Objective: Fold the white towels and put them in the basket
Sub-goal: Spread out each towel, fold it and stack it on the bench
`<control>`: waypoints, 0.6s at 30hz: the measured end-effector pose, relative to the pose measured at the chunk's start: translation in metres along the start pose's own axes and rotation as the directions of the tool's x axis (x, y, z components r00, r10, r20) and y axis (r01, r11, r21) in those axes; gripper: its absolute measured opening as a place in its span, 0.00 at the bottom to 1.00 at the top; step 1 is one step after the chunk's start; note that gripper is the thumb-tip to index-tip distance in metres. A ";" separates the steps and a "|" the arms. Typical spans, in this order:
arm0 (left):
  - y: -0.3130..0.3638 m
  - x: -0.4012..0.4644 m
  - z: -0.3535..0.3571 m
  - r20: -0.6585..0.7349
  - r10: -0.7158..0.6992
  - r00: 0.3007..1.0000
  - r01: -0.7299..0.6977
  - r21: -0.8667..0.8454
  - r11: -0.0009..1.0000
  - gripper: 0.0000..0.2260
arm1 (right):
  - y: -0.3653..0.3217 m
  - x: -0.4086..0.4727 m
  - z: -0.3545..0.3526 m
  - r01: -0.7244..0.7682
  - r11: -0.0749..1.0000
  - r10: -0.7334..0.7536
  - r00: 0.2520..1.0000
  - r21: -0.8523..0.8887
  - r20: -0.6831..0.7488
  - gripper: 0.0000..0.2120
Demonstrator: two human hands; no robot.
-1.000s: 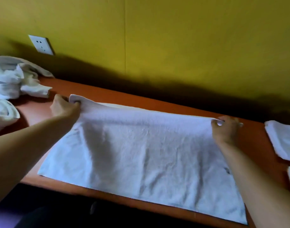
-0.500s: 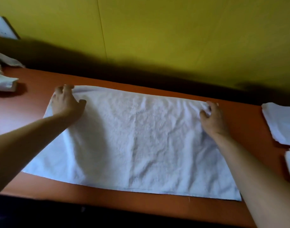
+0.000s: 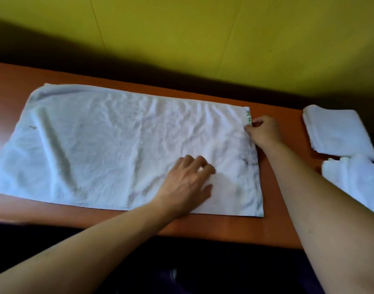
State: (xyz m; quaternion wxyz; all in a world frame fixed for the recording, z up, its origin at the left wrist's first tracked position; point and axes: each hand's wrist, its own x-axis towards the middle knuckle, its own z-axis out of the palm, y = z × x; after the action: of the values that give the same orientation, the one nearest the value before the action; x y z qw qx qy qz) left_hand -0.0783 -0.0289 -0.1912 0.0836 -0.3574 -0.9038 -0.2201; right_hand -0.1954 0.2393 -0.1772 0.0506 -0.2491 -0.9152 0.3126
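Towels: one spread (image 3: 118, 145) on desk (image 3: 224, 228), two folded (image 3: 334, 130) at right. Left hand (image 3: 188, 183) pressing flat on it with straight fingers; right hand (image 3: 263, 131) pinching its right edge.

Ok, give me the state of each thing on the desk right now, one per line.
Spread towel: flat on the desk, one fold done.
Left hand: resting on the towel, fingers loosely bent.
Right hand: pinching the towel's right edge.
Folded towel: lies at right.
Second towel: beside it, nearer.
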 end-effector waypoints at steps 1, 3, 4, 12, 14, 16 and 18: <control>0.013 0.003 0.007 0.020 0.066 0.998 -0.066 0.005 0.998 0.13 | 0.000 0.002 0.000 -0.037 0.999 0.037 0.999 0.029 0.019 0.09; 0.032 0.007 0.019 0.065 0.172 0.983 -0.175 0.029 0.984 0.14 | 0.000 0.005 0.000 -0.066 0.996 0.063 0.996 0.060 0.057 0.06; 0.038 0.008 0.024 0.091 0.195 0.977 -0.198 0.034 0.980 0.16 | 0.000 0.005 -0.001 -0.062 0.996 0.058 0.996 0.059 0.061 0.06; 0.061 -0.003 0.033 0.150 0.171 0.974 -0.183 0.068 0.981 0.08 | 0.018 -0.005 -0.004 0.013 0.990 -0.010 1.000 0.139 -0.021 0.07; 0.070 -0.007 0.032 0.118 0.141 0.983 -0.149 0.061 0.987 0.04 | 0.022 -0.009 -0.014 -0.029 0.974 0.035 0.999 0.224 -0.024 0.09; 0.082 -0.009 0.026 0.108 0.005 0.994 0.004 -0.084 0.996 0.07 | 0.023 -0.014 -0.029 -0.082 0.960 0.089 0.996 0.268 -0.012 0.12; 0.095 -0.008 0.009 0.144 -0.189 0.971 0.226 -0.318 0.921 0.09 | 0.023 -0.017 -0.045 -0.148 0.932 0.152 0.988 0.331 0.014 0.10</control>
State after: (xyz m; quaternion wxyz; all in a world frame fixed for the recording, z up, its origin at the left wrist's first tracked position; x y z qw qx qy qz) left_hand -0.0077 0.0321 -0.1690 -0.0519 -0.2802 -0.8897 -0.3568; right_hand -0.1598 0.2718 -0.1541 0.0730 -0.3078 -0.8277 0.4634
